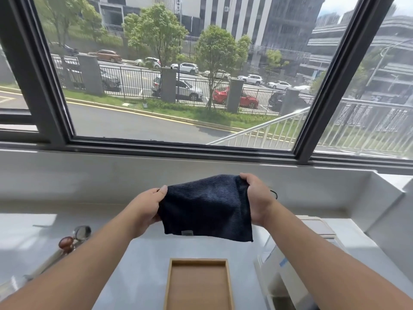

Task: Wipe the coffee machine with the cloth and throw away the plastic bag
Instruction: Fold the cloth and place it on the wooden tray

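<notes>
Cloth (206, 206) is dark navy, ribbed and kinda rumpled, held up in the air over the white counter (145, 253), right in front of the window (178, 121). It's stretched sideways, long axis running left to right, with the loose bottom edge hanging down. Left hand (146, 208) pinches the left edge, and right hand (257, 198) has its fingers curled round the top right corner. Small grey tag near the bottom edge, can't read it. Wooden tray (199, 262) sits below, white machine (279, 271) to the right.
</notes>
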